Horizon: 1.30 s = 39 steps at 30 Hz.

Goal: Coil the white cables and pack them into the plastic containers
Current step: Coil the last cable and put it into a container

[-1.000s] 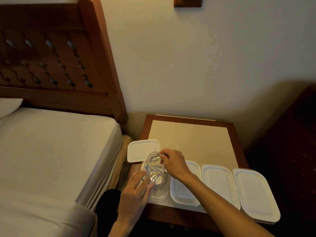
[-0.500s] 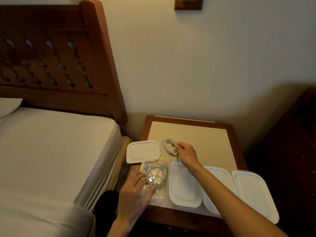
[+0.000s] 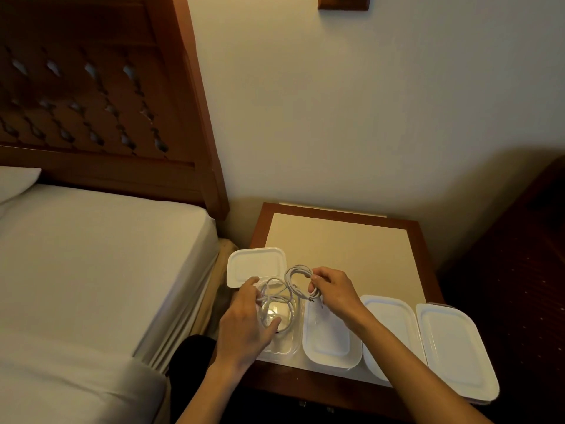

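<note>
The right hand (image 3: 331, 290) pinches a small coil of white cable (image 3: 298, 275) just above the far rim of the open clear container (image 3: 286, 347), which stands at the front left corner of the tabletop (image 3: 342, 240). Half a second ago that hand held the same coil farther back, over the bare middle of the tabletop; now it has swung back toward the container, so the coil hangs close to the loose loops already lying inside. A strand seems to run from the held coil down into those loops, though I cannot tell whether it is one cable or two.

The left hand (image 3: 244, 324) has also shifted: its fingers now curl round the near and left side of the loose cable (image 3: 276, 304) in the container, thumb pressing near the bottom, gathering the loops rather than merely steadying the rim.

The removed lid (image 3: 255, 264) lies at the left edge just behind the container. Three lidded containers (image 3: 331, 335) line the front edge to the right, apparently already closed.

In my judgement the step in hand is tidying the last cable so it fits; the coil being back over the container suggests it is about to be laid in, with the lid still to go on.
</note>
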Motion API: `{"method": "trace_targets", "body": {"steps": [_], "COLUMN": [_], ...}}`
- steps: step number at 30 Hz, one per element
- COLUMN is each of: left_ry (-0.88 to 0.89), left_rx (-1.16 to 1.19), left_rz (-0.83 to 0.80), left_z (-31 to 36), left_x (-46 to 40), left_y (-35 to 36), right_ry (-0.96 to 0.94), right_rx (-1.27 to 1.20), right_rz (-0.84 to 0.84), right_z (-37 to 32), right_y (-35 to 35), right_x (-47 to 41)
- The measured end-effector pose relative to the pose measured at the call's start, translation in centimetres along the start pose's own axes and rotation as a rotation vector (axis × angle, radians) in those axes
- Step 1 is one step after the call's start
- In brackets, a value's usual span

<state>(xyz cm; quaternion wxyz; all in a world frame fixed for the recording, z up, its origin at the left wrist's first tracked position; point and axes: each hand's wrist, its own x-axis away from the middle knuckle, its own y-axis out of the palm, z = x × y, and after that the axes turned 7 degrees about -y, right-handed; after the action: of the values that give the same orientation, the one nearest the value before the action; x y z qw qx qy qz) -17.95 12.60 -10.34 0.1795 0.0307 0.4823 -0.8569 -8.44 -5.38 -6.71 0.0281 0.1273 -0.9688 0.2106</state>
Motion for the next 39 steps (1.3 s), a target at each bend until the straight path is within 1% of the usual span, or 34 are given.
{"method": "trace_targets", "body": {"steps": [3,5,7,9,12,14,16,19,22,24,26,28,29,31,33,34,36,37,38,39], "left_ry": [0.019,0.043,0.061,0.043,0.02,0.038,0.054,0.039,0.03,0.034,0.045,0.08,0.096,0.103,0.031,-0.031,-0.135,-0.153,-0.142,-0.112], "left_rx": [0.024,-0.018,-0.055,-0.036,0.002,-0.031,-0.091,-0.206,-0.287,-0.336,-0.333,-0.233,-0.135,0.131,0.332,0.391,0.427,0.412,0.385,0.357], "left_rz": [-0.04,-0.076,-0.078,-0.067,-0.072,-0.081,-0.068,-0.065,-0.086,-0.126,-0.186,-0.214,-0.195,-0.075,0.062,0.111,0.216,0.27,0.299,0.274], "left_z": [0.5,0.5,0.6,0.7,0.7,0.6,0.3,0.2,0.1,0.4,0.3,-0.2,-0.3,-0.8,-1.4,-1.7,-1.8,-1.6,-1.4,-1.1], "left_x": [-0.8,-1.5,-2.3,-2.9,-3.0,-2.1,-0.6,1.7,2.9,3.3,3.7,3.9,3.8,3.8,4.1,4.2,4.2,3.9,3.6,3.2], "left_y": [-0.4,-0.5,-0.5,-0.4,-0.4,-0.5,-0.2,0.4,0.6,0.2,0.2,0.6,0.7,0.8,0.7,0.6,0.2,0.0,-0.2,-0.3], "right_ry": [0.007,0.017,0.027,0.022,0.028,0.041,0.05,0.054,0.019,-0.012,-0.033,-0.04,-0.04,-0.047,-0.083,-0.104,-0.142,-0.155,-0.169,-0.18], "right_rx": [-0.015,-0.027,-0.037,-0.045,-0.099,-0.159,-0.183,-0.134,0.01,0.142,0.241,0.317,0.351,0.406,0.448,0.473,0.525,0.55,0.572,0.598], "right_rz": [0.006,0.008,0.009,0.022,0.092,0.162,0.197,0.124,-0.064,-0.146,-0.154,-0.167,-0.174,-0.181,-0.172,-0.166,-0.158,-0.152,-0.147,-0.144], "right_z": [0.2,0.3,0.4,0.5,0.6,0.2,-0.6,-1.9,-2.4,-2.2,-1.9,-1.4,-1.2,-0.9,-0.7,-0.8,-0.9,-0.8,-0.8,-0.9], "right_y": [-0.3,-0.4,-0.4,-0.4,-0.6,-0.8,-0.8,0.2,2.1,3.1,3.6,3.9,4.1,4.7,5.2,5.4,5.7,5.7,5.7,5.7], "right_x": [0.5,0.9,1.2,1.6,2.1,1.9,1.2,-0.2,-0.7,-0.7,-0.7,-0.7,-0.7,-0.3,0.1,0.2,0.4,0.4,0.5,0.6]}}
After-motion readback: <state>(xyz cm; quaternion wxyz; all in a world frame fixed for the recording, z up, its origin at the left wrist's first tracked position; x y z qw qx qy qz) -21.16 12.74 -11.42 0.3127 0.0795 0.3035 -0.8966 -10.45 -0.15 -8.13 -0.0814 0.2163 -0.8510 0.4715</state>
